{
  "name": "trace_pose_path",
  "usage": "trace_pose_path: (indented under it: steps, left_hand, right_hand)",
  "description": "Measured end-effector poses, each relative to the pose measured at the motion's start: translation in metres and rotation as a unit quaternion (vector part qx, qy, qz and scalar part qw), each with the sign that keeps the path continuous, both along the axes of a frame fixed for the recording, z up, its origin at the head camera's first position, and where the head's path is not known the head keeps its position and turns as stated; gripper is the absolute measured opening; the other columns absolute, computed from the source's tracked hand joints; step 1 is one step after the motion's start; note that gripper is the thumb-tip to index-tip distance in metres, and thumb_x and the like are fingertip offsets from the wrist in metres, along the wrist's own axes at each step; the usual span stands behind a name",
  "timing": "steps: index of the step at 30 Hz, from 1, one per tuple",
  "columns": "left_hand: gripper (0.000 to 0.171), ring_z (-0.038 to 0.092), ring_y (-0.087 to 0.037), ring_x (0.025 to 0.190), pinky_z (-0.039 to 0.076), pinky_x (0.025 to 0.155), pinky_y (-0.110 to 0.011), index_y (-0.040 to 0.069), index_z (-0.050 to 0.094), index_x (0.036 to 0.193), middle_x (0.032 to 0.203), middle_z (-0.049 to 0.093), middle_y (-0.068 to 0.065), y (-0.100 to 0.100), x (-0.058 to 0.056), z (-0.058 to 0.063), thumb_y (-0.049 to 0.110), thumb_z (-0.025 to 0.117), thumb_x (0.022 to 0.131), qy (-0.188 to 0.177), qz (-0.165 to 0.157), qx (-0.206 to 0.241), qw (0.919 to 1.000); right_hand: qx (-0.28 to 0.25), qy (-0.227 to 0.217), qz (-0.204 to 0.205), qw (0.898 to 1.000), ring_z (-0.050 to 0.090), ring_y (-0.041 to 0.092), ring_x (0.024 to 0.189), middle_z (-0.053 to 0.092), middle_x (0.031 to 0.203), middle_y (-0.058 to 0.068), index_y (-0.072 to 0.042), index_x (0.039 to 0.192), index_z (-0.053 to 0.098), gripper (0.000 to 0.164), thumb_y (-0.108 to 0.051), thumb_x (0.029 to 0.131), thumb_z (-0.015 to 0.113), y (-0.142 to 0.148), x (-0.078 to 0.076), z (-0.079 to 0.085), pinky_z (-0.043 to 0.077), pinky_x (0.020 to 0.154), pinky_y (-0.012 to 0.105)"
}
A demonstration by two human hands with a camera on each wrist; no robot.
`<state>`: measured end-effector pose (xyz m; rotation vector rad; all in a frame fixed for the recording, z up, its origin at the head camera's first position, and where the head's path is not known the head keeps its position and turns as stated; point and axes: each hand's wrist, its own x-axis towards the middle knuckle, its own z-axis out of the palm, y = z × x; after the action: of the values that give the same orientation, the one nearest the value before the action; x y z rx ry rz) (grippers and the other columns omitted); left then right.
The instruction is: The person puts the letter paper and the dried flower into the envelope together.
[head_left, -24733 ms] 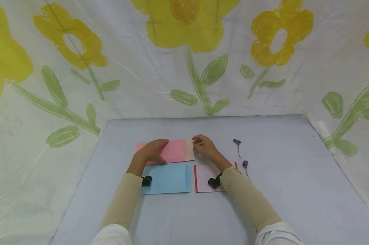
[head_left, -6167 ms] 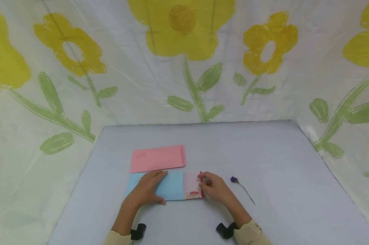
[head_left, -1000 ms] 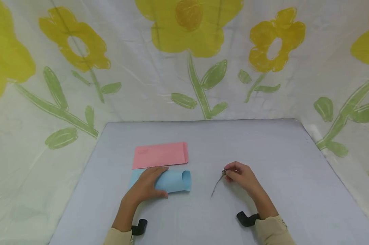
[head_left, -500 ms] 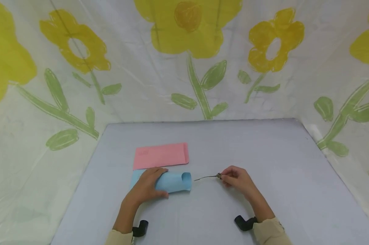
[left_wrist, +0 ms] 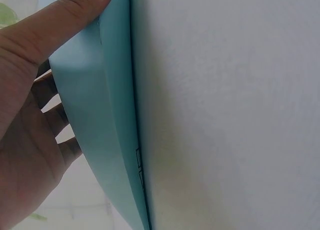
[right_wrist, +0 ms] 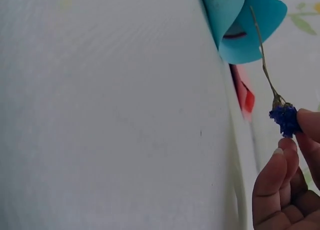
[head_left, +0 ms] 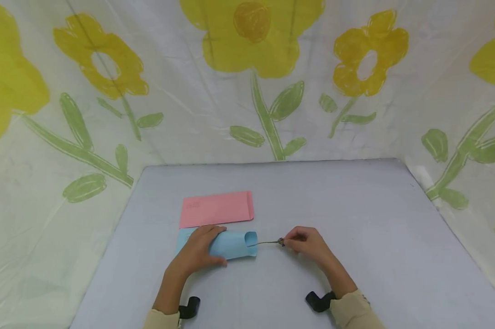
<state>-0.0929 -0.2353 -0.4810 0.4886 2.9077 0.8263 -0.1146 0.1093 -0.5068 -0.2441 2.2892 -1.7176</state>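
Note:
My left hand (head_left: 200, 250) grips the blue envelope (head_left: 231, 245) by its long edges, thumb on the near one. Squeezed this way, the paper bows up and its right end gapes. In the left wrist view the thumb presses the edge of the envelope (left_wrist: 90, 94). My right hand (head_left: 308, 244) pinches a dried flower (head_left: 281, 242) by its blue-purple head. Its thin stem points left, and the tip overlaps the envelope's mouth. The right wrist view shows the flower head (right_wrist: 285, 119) between thumb and fingertips, and a dark-edged slip inside the envelope.
A pink envelope (head_left: 216, 209) lies flat just behind the blue one, its flap end to the right. Both are on a pale grey-white tabletop (head_left: 375, 219). Behind the table hangs a curtain (head_left: 181, 105) with painted yellow flowers.
Earlier, the pink slip was slid into the blue envelope, and two flowers lay on the table. Within the last second, the right hand brought one flower left, its stem swinging toward the envelope's mouth.

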Motion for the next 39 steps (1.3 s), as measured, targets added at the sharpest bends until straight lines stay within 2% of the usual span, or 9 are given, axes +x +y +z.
trace_pose_path:
  steps: [10,19,30,39]
  left_hand:
    - [0.091,0.047,-0.031,0.13,0.037,0.11,-0.054,0.011,0.058,0.139,0.136,0.058,-0.007,0.0,0.0,-0.001,0.033,0.098,0.06,0.006,-0.005,0.002,1.0]
    - [0.092,0.048,-0.031,0.13,0.038,0.11,-0.053,0.011,0.058,0.139,0.136,0.059,-0.006,0.0,0.0,-0.001,0.034,0.098,0.06,0.006,-0.003,0.003,1.0]
    - [0.091,0.047,-0.032,0.131,0.037,0.11,-0.053,0.012,0.058,0.14,0.137,0.058,-0.007,0.0,0.0,0.0,0.035,0.098,0.061,0.006,-0.006,-0.004,1.0]
    - [0.09,0.047,-0.03,0.13,0.037,0.111,-0.051,0.012,0.058,0.14,0.137,0.058,-0.006,-0.001,-0.001,-0.002,0.035,0.097,0.062,0.005,-0.009,-0.004,0.9999]
  right_hand:
    - [-0.006,-0.003,-0.006,1.0,0.055,0.017,0.067,0.067,0.083,0.004,-0.003,0.094,0.072,0.008,-0.01,0.09,0.073,-0.028,-0.001,0.003,0.048,0.058,0.028]
    - [-0.012,-0.004,0.01,1.0,0.055,0.017,0.065,0.067,0.082,0.004,-0.003,0.092,0.071,0.005,-0.008,0.09,0.072,-0.05,-0.001,0.001,0.048,0.057,0.026]
    - [-0.002,0.025,0.028,0.999,0.055,0.014,0.064,0.066,0.081,0.001,-0.004,0.092,0.07,0.004,-0.008,0.092,0.07,-0.076,0.001,-0.002,0.05,0.056,0.024]
    - [-0.016,0.02,0.034,0.999,0.054,0.013,0.061,0.065,0.077,0.002,-0.002,0.089,0.068,0.003,-0.005,0.09,0.07,-0.092,0.0,-0.005,0.048,0.054,0.024]
